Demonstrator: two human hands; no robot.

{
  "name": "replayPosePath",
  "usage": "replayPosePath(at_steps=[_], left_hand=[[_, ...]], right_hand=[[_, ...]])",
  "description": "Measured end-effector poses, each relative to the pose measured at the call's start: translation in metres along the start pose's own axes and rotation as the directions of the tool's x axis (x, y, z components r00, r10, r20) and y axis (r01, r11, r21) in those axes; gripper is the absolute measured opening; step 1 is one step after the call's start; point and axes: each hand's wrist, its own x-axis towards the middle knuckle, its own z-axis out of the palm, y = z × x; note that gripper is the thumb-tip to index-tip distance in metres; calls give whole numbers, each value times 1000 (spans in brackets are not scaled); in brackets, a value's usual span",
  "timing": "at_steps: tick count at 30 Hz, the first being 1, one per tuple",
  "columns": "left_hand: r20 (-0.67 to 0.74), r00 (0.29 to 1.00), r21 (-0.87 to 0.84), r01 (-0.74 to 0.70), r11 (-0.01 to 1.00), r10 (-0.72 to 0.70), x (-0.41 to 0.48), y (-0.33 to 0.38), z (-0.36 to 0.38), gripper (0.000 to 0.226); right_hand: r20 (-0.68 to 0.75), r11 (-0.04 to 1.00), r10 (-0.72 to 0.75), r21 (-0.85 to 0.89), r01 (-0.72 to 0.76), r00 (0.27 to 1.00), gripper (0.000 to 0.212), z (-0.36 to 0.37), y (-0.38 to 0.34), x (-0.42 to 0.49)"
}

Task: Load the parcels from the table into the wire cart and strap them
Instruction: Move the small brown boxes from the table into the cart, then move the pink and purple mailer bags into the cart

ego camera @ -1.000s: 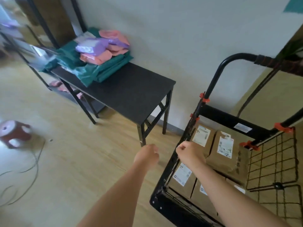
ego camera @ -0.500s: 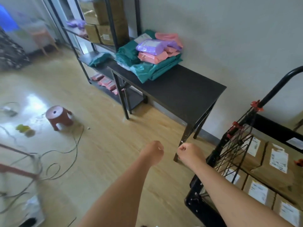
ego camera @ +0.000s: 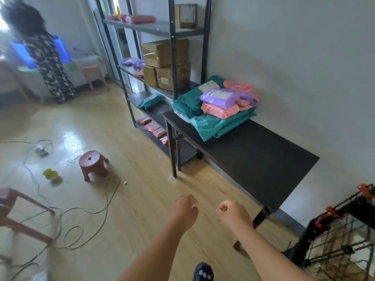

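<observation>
Two fists out in front of you: left hand (ego camera: 185,209) and right hand (ego camera: 233,215), both curled tight and holding nothing, a small gap between them, hanging over the wooden floor (ego camera: 138,179). The parcels (ego camera: 220,107) sit heaped at the far end of the black table (ego camera: 255,157), pushed against the wall (ego camera: 294,67). Teal poly bags are underneath, pink ones above, and a purple one is on top. The wire cart (ego camera: 336,242) is at your lower right, just past the table's near corner, with its mesh side and red clips blurred, so you cannot tell what is inside. Beyond the table a metal shelf rack (ego camera: 172,29) carries cardboard boxes (ego camera: 165,52) and more bags. A reddish plastic stool (ego camera: 92,161) stands on the floor to your left with cables (ego camera: 101,207) looping beside it, and another person (ego camera: 48,63) stands far left
</observation>
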Motion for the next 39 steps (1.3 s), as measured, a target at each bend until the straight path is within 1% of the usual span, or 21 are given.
replayPosePath(at_steps=[4,7,13,16,20,25,28,32,35,37,39], left_hand=[[-7,1000,14,17,1000,-16,57,2,-32,32],[-10,1000,10,11,1000,-11,105,18,-51,30],[25,999,-13,-24,1000,25,172,42,-58,26],[46,999,-2,-20,1000,20,200,48,-62,26],[28,1000,-25,7,1000,-7,247,66,-81,24],[4,997,65,-80,995,80,307,91,-98,27],[25,994,84,-108,991,107,344,101,-104,29],[38,988,-30,-148,988,149,394,113,-120,34],[67,976,-48,-203,978,206,436,120,-138,34],[71,966,-40,-246,968,249,463,124,-150,32],[73,955,-57,-284,957,288,491,127,-159,35]], right_hand=[[7,999,-26,46,26,1000,14,-15,-34,54],[-24,995,-23,92,25,999,16,-35,-53,95],[-24,990,6,138,-2,1000,19,-68,-70,158],[-33,983,18,183,-11,999,19,-85,-77,180],[-76,968,36,249,-16,996,20,-110,-85,205],[-141,946,80,324,-30,987,17,-138,-96,244],[-200,936,112,350,-36,973,18,-148,-106,272],[-261,921,170,386,-59,950,18,-161,-123,311],[-310,911,208,408,-68,928,21,-171,-142,340],[-374,906,243,417,-72,895,23,-179,-156,358],[-438,897,290,435,-82,851,23,-190,-171,374]])
